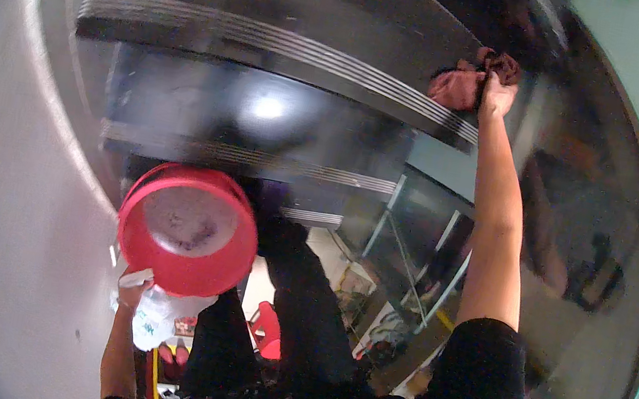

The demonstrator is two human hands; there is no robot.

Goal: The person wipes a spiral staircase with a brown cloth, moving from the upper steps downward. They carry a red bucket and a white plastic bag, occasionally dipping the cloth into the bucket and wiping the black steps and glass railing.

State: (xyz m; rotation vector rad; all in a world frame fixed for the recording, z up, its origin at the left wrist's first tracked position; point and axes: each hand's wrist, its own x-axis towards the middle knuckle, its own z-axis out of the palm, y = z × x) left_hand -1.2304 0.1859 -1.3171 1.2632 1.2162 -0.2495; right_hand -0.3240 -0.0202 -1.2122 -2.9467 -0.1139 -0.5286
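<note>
My right hand [498, 96], reaching far forward, presses a bunched reddish-brown cloth [459, 88] onto a dark stair step near its right end. The cloth lies just behind the ribbed silver strip [295, 48] along the step's edge. At lower left, my left hand [132, 288] grips the near rim of a red plastic bucket [230, 267]. Cloudy greyish liquid [187, 221] with some foam stands in it. A small white piece [136, 278] shows at the left fingers; what it is I cannot tell. My left fingers are partly hidden.
A white wall [20, 224] rises along the left. Glass panels [575, 347] in a pale green frame flank the right side. Lower steps [257, 118] lie nearer me. Below are a white plastic bag [151, 324], red slippers [173, 356] and a red object [269, 330].
</note>
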